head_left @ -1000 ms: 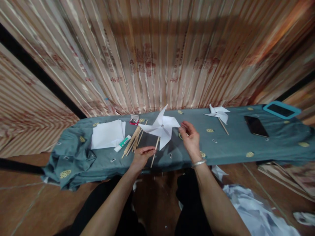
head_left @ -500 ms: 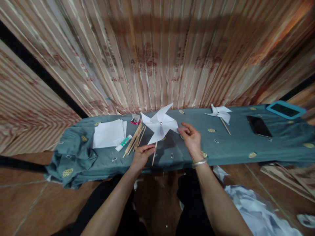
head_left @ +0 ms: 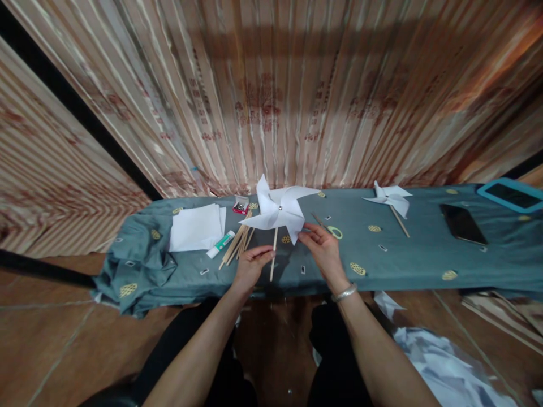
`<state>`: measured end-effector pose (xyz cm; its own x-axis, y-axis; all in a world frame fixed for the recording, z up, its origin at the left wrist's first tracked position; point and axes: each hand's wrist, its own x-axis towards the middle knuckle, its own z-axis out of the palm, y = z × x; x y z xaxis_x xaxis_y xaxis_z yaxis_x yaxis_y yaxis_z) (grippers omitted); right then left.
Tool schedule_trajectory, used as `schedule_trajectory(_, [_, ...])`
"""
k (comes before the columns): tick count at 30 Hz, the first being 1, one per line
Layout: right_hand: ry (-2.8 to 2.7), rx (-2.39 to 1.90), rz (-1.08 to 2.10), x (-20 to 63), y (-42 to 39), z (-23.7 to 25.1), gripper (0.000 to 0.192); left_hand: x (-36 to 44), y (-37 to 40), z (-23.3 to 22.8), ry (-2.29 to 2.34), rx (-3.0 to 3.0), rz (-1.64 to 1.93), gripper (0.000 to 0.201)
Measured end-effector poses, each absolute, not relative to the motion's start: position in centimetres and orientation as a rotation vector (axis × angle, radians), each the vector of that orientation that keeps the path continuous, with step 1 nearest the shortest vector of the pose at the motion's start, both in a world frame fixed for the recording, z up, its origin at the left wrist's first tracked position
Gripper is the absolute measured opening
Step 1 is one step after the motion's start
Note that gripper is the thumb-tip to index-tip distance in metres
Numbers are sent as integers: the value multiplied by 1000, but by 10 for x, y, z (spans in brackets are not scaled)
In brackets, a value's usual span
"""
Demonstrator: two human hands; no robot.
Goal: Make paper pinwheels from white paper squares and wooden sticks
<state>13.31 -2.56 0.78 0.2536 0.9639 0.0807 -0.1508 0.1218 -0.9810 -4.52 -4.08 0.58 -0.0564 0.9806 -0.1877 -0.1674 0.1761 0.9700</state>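
Observation:
A white paper pinwheel point(head_left: 278, 215) is held up over the bench, a silver pin at its centre. My left hand point(head_left: 251, 265) is closed in a pinch around its thin wooden stick point(head_left: 274, 264), below the blades. At the lower right blade, the thumb and fingers of my right hand point(head_left: 324, 249) pinch the paper near its tip. Just beyond that hand lie scissors point(head_left: 335, 232) with a pale green handle, partly covered. Loose wooden sticks point(head_left: 235, 246) and a small open box of pins point(head_left: 241, 206) lie left of the pinwheel.
A stack of white paper point(head_left: 195, 227) and a glue stick point(head_left: 220, 245) lie on the left. To the right are another pinwheel point(head_left: 390, 198), a black phone point(head_left: 463, 224) and a blue-framed tablet point(head_left: 513, 195). Paper scraps point(head_left: 449, 362) fill a bag on the floor.
The pinwheel's blades have turned on the stick. My right hand has moved left onto a blade, while my left hand keeps its hold. The camera view has shifted slightly.

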Motion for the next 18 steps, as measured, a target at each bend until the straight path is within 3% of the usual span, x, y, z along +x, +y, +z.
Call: schedule_trajectory(18, [-925,-1039,1230,114,-36,18,39,-40,-40,2,1185,903,1200,32])
